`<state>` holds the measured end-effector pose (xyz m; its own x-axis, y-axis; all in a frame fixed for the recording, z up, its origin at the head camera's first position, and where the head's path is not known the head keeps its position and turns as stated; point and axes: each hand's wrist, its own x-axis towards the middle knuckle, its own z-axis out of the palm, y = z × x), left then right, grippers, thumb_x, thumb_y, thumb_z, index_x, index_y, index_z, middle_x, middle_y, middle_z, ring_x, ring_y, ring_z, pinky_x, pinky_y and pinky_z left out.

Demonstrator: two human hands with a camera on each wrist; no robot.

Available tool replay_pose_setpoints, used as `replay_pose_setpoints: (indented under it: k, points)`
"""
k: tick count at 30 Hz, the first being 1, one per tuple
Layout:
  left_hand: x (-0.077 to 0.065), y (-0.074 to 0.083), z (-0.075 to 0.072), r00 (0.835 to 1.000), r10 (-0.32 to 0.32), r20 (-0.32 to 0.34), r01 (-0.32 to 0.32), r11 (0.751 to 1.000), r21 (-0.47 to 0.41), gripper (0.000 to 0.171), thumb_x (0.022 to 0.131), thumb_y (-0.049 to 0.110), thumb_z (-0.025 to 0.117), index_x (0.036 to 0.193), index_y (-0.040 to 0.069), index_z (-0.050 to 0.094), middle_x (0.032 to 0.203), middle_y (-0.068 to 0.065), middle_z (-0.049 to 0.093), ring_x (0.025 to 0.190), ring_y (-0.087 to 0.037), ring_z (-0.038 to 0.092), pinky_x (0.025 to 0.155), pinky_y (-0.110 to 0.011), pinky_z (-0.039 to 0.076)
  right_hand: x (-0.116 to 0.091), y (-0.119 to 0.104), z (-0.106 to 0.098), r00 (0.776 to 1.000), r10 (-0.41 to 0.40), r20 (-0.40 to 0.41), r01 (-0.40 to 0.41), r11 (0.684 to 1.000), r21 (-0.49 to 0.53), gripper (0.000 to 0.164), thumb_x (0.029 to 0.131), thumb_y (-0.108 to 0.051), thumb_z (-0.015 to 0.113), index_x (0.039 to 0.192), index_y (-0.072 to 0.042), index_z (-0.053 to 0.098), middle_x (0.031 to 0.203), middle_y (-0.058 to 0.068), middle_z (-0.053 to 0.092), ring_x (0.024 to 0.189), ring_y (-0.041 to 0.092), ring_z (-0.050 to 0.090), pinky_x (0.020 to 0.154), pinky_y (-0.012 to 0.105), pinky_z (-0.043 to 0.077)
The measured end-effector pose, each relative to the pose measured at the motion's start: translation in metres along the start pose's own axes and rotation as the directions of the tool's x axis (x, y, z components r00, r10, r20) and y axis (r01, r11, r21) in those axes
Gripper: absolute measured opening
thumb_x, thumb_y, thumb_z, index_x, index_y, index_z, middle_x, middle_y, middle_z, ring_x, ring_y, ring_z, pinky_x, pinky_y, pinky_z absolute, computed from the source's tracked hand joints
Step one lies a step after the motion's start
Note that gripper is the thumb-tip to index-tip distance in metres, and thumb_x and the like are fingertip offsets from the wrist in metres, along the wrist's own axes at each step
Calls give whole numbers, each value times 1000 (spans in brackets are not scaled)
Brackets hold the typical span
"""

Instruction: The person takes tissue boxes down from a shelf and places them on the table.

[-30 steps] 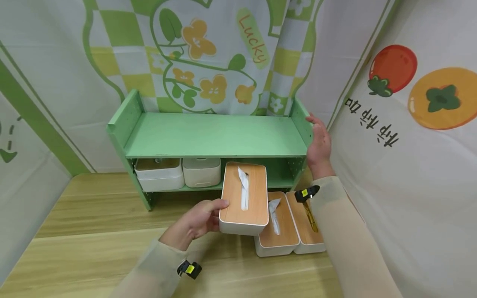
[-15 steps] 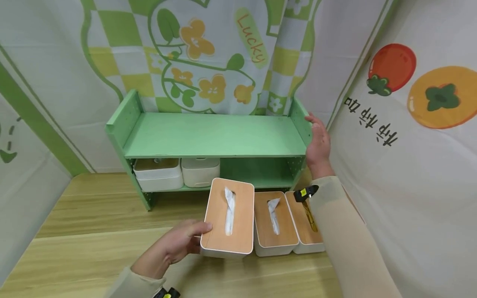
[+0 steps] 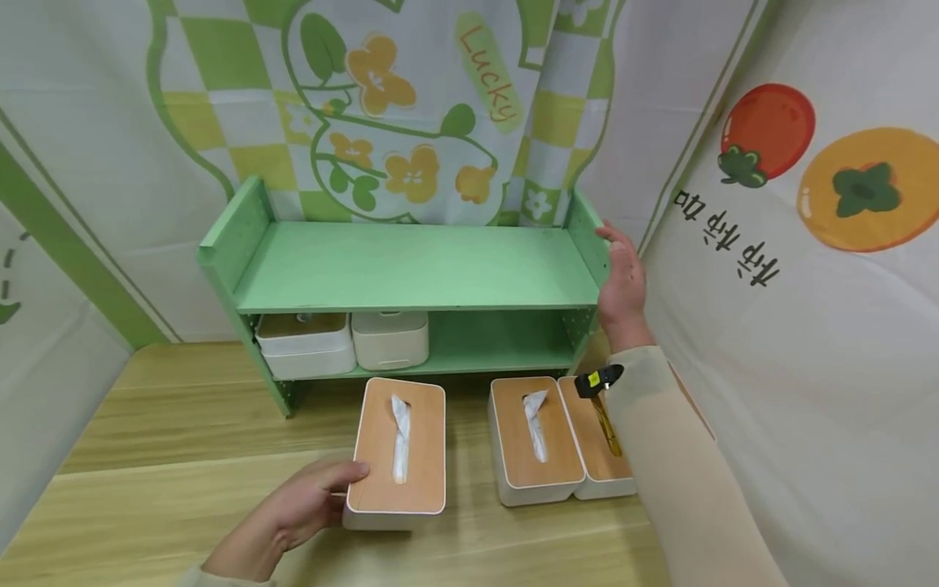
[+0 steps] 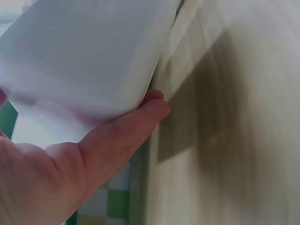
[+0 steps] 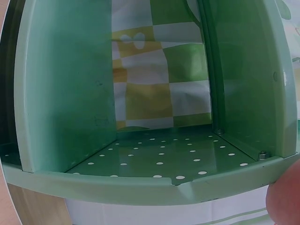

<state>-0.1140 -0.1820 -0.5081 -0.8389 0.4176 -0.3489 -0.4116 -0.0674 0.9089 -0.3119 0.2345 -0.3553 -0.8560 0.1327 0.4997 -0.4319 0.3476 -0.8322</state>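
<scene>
My left hand (image 3: 304,504) grips a white tissue box (image 3: 421,444) by its near left corner, thumb on the wood-look lid and fingers beneath. A white tissue pokes from the lid's slot. The left wrist view shows the fingers under the white box (image 4: 93,56), raised above the table with its shadow below. On the outer right side of the green shelf (image 3: 411,265) rests my right hand (image 3: 623,285), fingers extended along the side panel. A fingertip (image 5: 285,194) appears at the panel's edge in the right wrist view.
Two more tissue boxes stand side by side on the wooden table (image 3: 183,497): one with white tissue (image 3: 537,428), one with a yellow strip (image 3: 606,428), partly behind my right forearm. A white container (image 3: 304,350) and a cream lidded box (image 3: 390,342) sit on the lower shelf.
My left hand has carried the tissue box left and toward me, away from the lower shelf and from over the neighbouring box. The right hand has stayed on the shelf's side.
</scene>
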Motion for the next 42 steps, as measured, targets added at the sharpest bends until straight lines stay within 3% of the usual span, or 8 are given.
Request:
replay_pose_setpoints:
  k: [8, 12, 25, 31, 42]
  points:
    - [-3, -11, -15, 991, -69, -115, 72, 997, 19, 66, 100, 29, 54, 133, -24, 35, 110, -20, 64, 99, -32, 64, 82, -44, 54, -1, 1, 0, 1000, -3, -6, 4, 1000, 7, 51, 108, -47, 24, 139, -20, 55, 153, -19, 37, 142, 8, 24, 117, 44, 11]
    - [-6, -15, -21, 987, -80, -140, 84, 996, 29, 68, 100, 29, 55, 133, -26, 34, 109, -18, 65, 97, -29, 65, 82, -43, 55, 0, 2, 2, 1000, -9, -11, 9, 1000, 12, 51, 108, -46, 25, 138, -19, 56, 152, -19, 38, 142, 8, 25, 117, 42, 12]
    - [-12, -22, -41, 994, -46, -102, 51, 998, 39, 65, 101, 27, 54, 129, -30, 37, 111, -22, 67, 97, -28, 66, 83, -42, 55, 1, 2, 1, 1000, 20, 1, -20, 999, 43, 49, 109, -42, 25, 139, -19, 55, 154, -18, 36, 143, 9, 23, 117, 43, 10]
    - [-20, -20, -52, 997, -24, -69, 29, 997, 75, 62, 103, 22, 52, 126, -34, 35, 106, -24, 68, 95, -27, 67, 83, -41, 56, 0, -5, 1, 999, 42, 6, -42, 998, 45, 47, 110, -36, 25, 140, -12, 53, 155, -16, 36, 144, 10, 22, 117, 44, 10]
    - [-25, -12, -63, 996, -25, -81, 37, 989, 142, 77, 101, 12, 55, 147, -21, 3, 107, -23, 67, 93, -34, 68, 76, -50, 57, 0, -1, 0, 1000, 28, -5, -28, 999, 38, 47, 109, -39, 26, 139, -18, 55, 154, -18, 37, 143, 8, 23, 117, 43, 12]
